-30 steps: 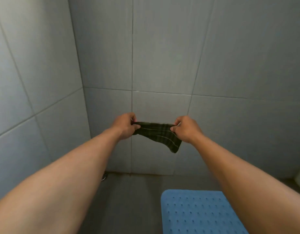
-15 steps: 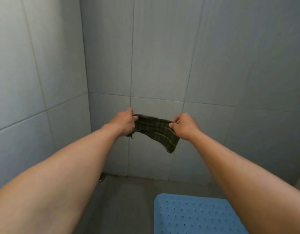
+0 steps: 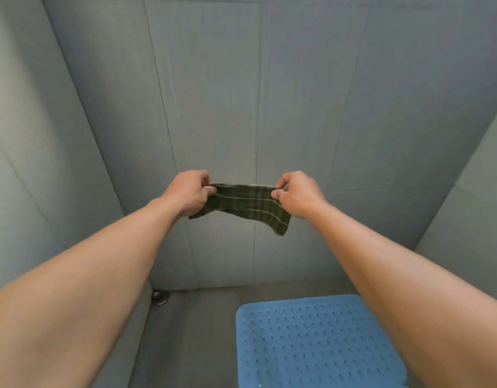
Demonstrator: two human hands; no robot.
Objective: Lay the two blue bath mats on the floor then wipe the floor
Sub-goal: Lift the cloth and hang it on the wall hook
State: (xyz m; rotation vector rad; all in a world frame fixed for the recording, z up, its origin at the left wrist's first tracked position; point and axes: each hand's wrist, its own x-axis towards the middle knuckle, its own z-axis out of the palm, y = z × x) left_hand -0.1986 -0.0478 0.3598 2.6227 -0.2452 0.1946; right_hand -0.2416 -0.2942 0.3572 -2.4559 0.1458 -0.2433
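Observation:
A dark green checked cloth point(image 3: 247, 204) is stretched between my two hands at chest height in front of the tiled wall. My left hand point(image 3: 190, 193) pinches its left end and my right hand point(image 3: 296, 193) pinches its right end, from which a corner hangs down. One blue perforated bath mat point(image 3: 311, 345) lies flat on the grey floor at the lower right, partly hidden by my right forearm. A second mat is not visible.
Grey tiled walls point(image 3: 241, 93) close the space in front and on both sides. A round metal floor drain point(image 3: 160, 297) sits in the left corner. Bare grey floor point(image 3: 191, 337) runs between the drain and the mat.
My hands have drawn apart and pulled the cloth out into a wider, flatter band. The view has swung so that the right wall and more of the mat show.

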